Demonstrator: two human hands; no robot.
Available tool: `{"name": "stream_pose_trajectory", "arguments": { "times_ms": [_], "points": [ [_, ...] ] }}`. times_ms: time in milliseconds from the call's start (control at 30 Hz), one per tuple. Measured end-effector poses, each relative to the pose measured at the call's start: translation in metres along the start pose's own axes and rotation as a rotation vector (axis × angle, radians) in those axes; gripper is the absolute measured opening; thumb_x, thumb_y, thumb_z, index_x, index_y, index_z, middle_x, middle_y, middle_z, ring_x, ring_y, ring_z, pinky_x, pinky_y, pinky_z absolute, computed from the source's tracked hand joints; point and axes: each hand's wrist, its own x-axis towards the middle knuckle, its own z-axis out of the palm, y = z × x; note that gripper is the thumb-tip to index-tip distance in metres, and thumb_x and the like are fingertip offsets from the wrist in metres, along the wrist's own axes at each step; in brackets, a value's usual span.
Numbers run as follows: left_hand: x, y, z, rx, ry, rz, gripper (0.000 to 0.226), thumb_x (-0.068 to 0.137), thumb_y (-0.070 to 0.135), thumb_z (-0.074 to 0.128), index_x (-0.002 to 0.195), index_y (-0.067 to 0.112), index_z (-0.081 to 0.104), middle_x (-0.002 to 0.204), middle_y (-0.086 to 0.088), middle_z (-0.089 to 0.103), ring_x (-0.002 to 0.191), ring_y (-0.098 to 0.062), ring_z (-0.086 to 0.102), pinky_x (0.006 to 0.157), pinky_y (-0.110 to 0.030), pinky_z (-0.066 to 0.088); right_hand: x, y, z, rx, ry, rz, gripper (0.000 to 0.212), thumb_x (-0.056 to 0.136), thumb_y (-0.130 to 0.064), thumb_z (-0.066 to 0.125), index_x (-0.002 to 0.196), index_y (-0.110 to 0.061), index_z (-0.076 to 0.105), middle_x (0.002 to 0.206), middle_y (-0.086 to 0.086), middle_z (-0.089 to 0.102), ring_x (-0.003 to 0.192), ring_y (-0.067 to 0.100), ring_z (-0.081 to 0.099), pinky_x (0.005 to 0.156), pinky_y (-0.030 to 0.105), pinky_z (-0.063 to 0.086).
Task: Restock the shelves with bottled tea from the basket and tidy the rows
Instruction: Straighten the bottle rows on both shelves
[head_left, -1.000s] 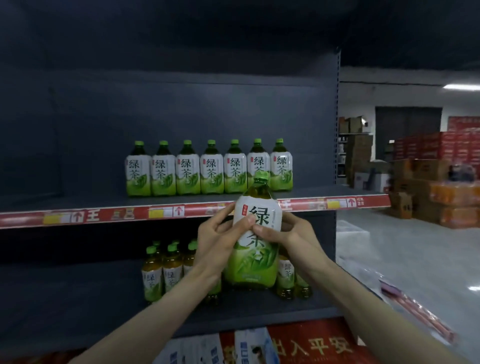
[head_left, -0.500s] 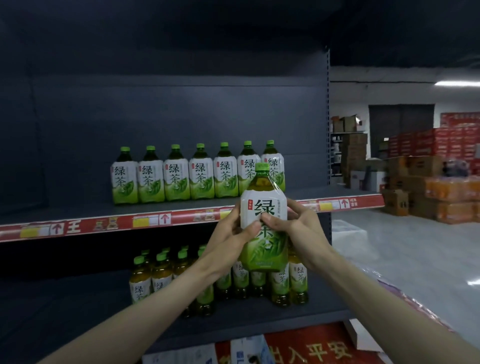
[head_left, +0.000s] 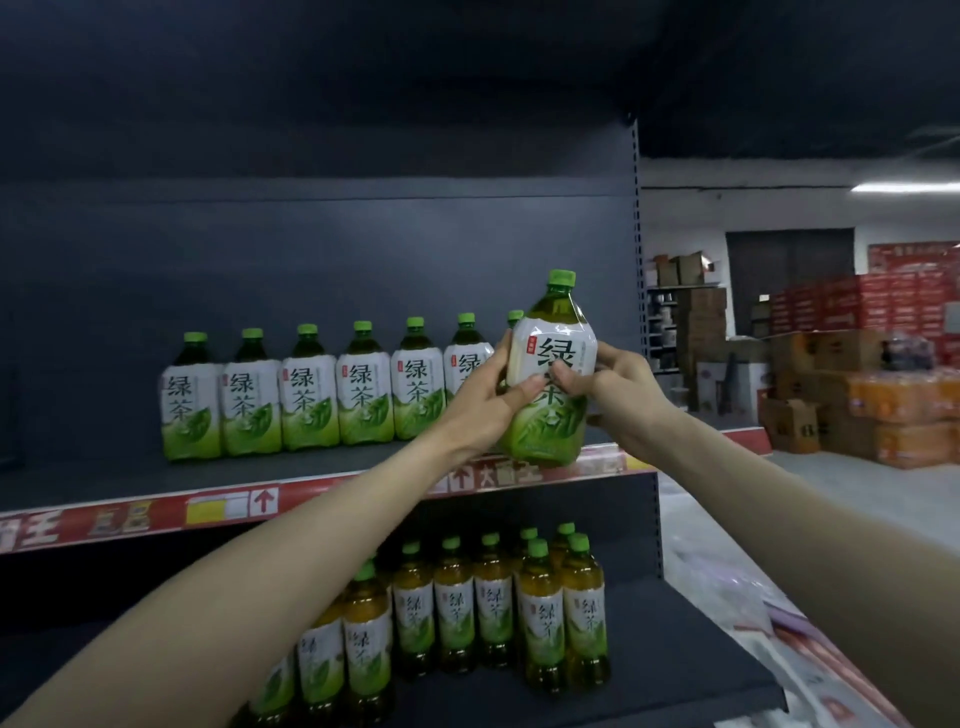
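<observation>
A large green tea bottle (head_left: 550, 358) with a green cap and white-green label is held upright in both hands, its base just above the front edge of the upper shelf (head_left: 104, 480). My left hand (head_left: 485, 405) wraps its left side and my right hand (head_left: 613, 395) grips its right side. Behind it a row of several matching large bottles (head_left: 306, 395) stands along the back of that shelf; the two rightmost are partly hidden by my hands. Smaller tea bottles (head_left: 498, 613) are grouped on the lower shelf (head_left: 701, 660). The basket is out of view.
The upper shelf's front strip is red with price tags (head_left: 218, 506). The shelf unit ends at a perforated upright (head_left: 636, 249) on the right. Beyond it lies open floor (head_left: 831, 514) with stacked cardboard boxes and drink cases (head_left: 872, 395). Printed packaging (head_left: 810, 654) lies at lower right.
Both hands have lifted the large bottle up and to the right, from in front of the lower shelf to the level of the upper shelf's front edge.
</observation>
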Motion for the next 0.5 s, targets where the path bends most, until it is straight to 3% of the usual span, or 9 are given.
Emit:
{"name": "stream_pose_trajectory", "arguments": {
  "times_ms": [133, 233, 333, 500],
  "points": [
    [0.038, -0.019, 0.01, -0.031, 0.026, -0.017, 0.079, 0.087, 0.046, 0.073, 0.158, 0.033, 0.04, 0.142, 0.0, 0.065, 0.129, -0.023, 0.064, 0.107, -0.053, 0.054, 0.034, 0.005, -0.01, 0.005, 0.049, 0.044, 0.024, 0.096, -0.002, 0.069, 0.117, -0.013, 0.071, 0.093, 0.002, 0.08, 0.077, 0.017, 0.078, 0.054, 0.028, 0.059],
    [0.058, -0.034, 0.019, -0.044, 0.025, -0.046, 0.071, 0.09, 0.041, 0.07, 0.155, 0.034, 0.043, 0.139, -0.001, 0.067, 0.127, -0.023, 0.066, 0.107, -0.053, 0.054, 0.054, 0.013, -0.019, -0.01, 0.067, 0.068, 0.023, 0.096, -0.003, 0.069, 0.117, -0.011, 0.07, 0.096, 0.005, 0.079, 0.079, 0.02, 0.077, 0.057, 0.029, 0.059],
    [0.073, -0.051, 0.027, -0.058, 0.025, -0.081, 0.068, 0.092, 0.043, 0.069, 0.155, 0.034, 0.043, 0.137, 0.0, 0.069, 0.127, -0.024, 0.065, 0.107, -0.054, 0.053, 0.069, 0.025, -0.029, -0.032, 0.065, 0.091, 0.02, 0.097, -0.001, 0.068, 0.115, -0.011, 0.068, 0.096, 0.007, 0.076, 0.068, 0.013, 0.076, 0.05, 0.024, 0.057],
    [0.084, -0.071, 0.039, -0.117, 0.049, -0.15, 0.049, 0.104, 0.031, 0.062, 0.15, 0.031, 0.049, 0.137, -0.004, 0.068, 0.127, -0.024, 0.064, 0.108, -0.055, 0.053, 0.092, 0.042, -0.04, -0.103, 0.044, 0.086, 0.033, 0.097, -0.004, 0.069, 0.129, -0.009, 0.066, 0.108, 0.011, 0.077, 0.074, 0.013, 0.076, 0.051, 0.02, 0.056]
  ]
}}
